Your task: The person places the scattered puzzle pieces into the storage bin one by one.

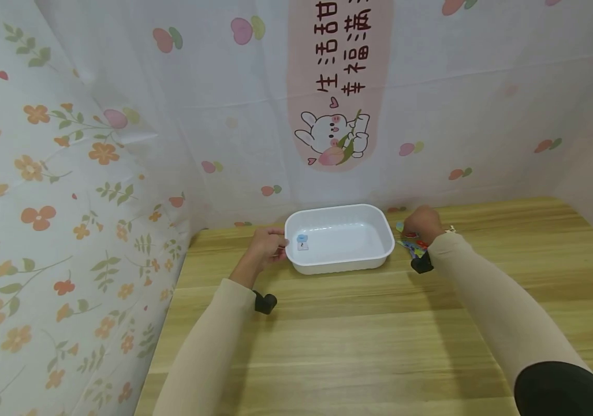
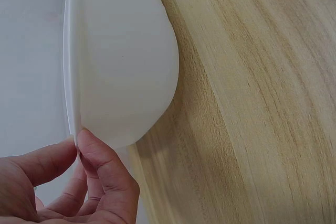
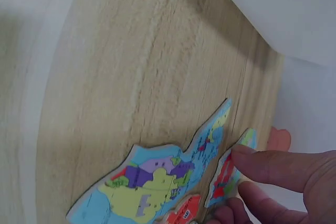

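Observation:
At the left end of a white plastic basin (image 1: 339, 268), my left hand (image 1: 267, 245) pinches the rim between thumb and fingers. The left wrist view shows the thumb and index fingertip on the basin's rim (image 2: 73, 98). Inside the basin, at its left, lie a small light-blue piece (image 1: 302, 238) and a whitish piece (image 1: 303, 247). Right of the basin, my right hand (image 1: 423, 223) pinches a thin map puzzle piece (image 3: 223, 177), red, green and blue. Beside it lie a larger blue-edged map piece (image 3: 149, 184) and a red piece (image 3: 185, 209), partly cut off by the frame.
The wooden table (image 1: 327, 335) runs back to a printed cloth (image 1: 223, 127) hanging close behind the basin. Another floral cloth (image 1: 67, 231) hangs along the left side. A small pale piece (image 1: 451, 229) lies beyond the right wrist.

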`<state>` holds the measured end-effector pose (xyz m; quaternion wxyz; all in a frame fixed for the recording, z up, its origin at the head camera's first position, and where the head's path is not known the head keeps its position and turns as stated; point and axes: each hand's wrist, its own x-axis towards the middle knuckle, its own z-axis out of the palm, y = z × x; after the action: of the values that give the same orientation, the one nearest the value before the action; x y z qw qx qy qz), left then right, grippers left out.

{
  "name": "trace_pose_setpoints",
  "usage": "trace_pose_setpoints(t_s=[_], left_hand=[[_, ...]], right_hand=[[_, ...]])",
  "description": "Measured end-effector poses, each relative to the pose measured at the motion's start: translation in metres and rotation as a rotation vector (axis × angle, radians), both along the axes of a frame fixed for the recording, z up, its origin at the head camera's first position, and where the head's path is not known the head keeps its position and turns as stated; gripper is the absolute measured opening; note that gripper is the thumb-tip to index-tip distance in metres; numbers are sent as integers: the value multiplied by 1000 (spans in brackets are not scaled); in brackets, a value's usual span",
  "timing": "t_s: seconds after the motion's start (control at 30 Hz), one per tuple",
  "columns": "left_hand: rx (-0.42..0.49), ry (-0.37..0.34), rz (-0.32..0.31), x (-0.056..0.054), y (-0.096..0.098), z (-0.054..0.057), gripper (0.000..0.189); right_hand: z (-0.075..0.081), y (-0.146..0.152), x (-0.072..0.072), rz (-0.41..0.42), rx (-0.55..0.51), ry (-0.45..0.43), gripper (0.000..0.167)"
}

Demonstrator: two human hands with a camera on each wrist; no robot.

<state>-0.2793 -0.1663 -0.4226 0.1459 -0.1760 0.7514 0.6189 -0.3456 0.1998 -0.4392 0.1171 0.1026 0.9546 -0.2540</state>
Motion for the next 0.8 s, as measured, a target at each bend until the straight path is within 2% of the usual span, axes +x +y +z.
trace_pose_setpoints(t_s=[0.13, 0.5, 0.8], left_hand=[[-4, -4, 1, 0, 1, 0, 36], [9, -3, 7, -1, -1, 0, 37], [12, 3, 0, -1, -1, -2, 38]], right_hand=[[2, -3, 2, -17, -5, -11, 33], [0, 0, 0, -61, -125, -24, 24], [0, 5, -7, -83, -203, -92, 8]])
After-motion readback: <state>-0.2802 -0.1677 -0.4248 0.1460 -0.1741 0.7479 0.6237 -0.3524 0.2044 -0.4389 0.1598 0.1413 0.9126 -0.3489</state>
